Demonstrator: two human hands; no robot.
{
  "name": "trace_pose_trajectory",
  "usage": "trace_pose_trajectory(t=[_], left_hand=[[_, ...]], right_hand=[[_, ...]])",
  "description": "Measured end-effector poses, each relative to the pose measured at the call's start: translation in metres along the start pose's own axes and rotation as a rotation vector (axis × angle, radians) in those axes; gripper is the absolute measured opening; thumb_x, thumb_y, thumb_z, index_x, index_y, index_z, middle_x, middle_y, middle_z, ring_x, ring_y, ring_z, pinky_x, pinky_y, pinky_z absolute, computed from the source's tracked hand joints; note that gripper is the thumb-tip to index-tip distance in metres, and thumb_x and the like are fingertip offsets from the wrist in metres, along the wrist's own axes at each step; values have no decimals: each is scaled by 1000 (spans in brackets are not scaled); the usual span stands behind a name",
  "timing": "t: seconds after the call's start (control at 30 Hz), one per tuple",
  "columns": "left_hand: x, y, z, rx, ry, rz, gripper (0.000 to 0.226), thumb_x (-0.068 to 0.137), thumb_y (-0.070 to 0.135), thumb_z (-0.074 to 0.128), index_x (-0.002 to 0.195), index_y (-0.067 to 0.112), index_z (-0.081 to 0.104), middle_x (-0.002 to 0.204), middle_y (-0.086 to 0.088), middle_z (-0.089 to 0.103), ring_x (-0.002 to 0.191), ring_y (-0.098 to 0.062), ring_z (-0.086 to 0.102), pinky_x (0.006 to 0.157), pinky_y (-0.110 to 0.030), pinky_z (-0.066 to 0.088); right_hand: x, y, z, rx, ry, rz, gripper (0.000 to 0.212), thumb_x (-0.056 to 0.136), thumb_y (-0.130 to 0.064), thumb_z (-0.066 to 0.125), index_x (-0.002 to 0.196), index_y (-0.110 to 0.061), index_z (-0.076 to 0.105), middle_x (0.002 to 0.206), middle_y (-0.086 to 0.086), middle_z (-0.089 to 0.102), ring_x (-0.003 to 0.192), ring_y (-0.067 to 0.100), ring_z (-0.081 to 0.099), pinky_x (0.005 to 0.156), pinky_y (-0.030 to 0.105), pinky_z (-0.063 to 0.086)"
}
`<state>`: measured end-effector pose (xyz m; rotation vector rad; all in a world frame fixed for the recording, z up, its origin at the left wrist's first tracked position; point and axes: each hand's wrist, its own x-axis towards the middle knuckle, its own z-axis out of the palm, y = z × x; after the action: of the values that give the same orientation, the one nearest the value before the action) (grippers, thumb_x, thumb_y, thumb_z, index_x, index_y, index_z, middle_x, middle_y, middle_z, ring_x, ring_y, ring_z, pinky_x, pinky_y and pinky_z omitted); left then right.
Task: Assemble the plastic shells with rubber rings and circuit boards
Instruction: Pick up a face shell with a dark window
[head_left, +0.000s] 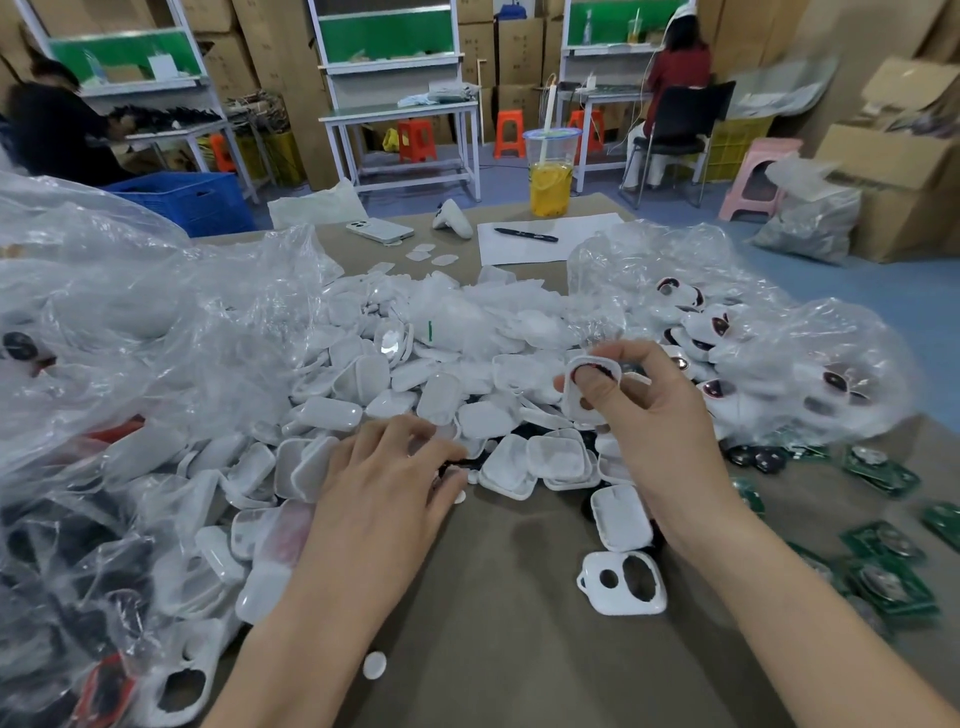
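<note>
Right hand (631, 400) holds a white shell (586, 413) right of centre, fingers (641, 358) curled round its rim, thumb pressed into the opening, probably seating a dark ring (605, 370). Left hand (384, 483), lower centre, bends its fingertips (441, 452) into the shell pile (363, 384) on the worktop (498, 597), likely fetching a part; grip cannot be told.

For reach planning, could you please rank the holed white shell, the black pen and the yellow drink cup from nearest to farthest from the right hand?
1. Holed white shell: below the right hand, toward the person.
2. Black pen: on the far paper.
3. Yellow drink cup: table's far edge.
</note>
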<state>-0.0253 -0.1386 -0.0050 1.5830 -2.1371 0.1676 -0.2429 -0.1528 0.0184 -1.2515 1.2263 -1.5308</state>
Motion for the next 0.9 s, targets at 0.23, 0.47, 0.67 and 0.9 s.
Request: trace_pose_trajectory(t=[0.23, 0.47, 0.67, 0.9], left_hand=[[0, 1, -1, 32, 20, 55, 11, 82, 26, 79, 86, 25, 69, 100, 6, 66, 95, -25, 61, 78, -40, 47], [-2, 5, -6, 64, -3, 29, 10, 87, 28, 73, 84, 21, 66, 95, 5, 64, 96, -24, 60, 83, -40, 48], [1, 22, -20, -590, 155, -297, 6, 92, 40, 61, 86, 40, 62, 88, 27, 65, 91, 4, 60, 75, -7, 40], [3, 38, -23, -1194, 40, -415, 18, 93, 20, 69, 92, 37, 74, 91, 12, 76, 77, -2, 67, 68, -12, 51]], right_hand=[[4, -2, 3, 240, 16, 196, 12, 88, -12, 73, 94, -13, 62, 90, 10, 72, 81, 21, 73, 71, 28, 58], [3, -6, 3, 419, -33, 242, 22, 73, -16, 76, 89, -13, 61, 89, 7, 76, 81, 19, 75, 69, 26, 59], [0, -8, 6, 515, -73, 310, 26, 68, -13, 76, 88, -12, 59, 91, 10, 76, 81, 20, 76, 66, 24, 59], [-11, -6, 22, 477, -146, 304, 27, 67, -16, 76, 87, -10, 59, 88, 10, 73, 79, 20, 75, 63, 24, 58]])
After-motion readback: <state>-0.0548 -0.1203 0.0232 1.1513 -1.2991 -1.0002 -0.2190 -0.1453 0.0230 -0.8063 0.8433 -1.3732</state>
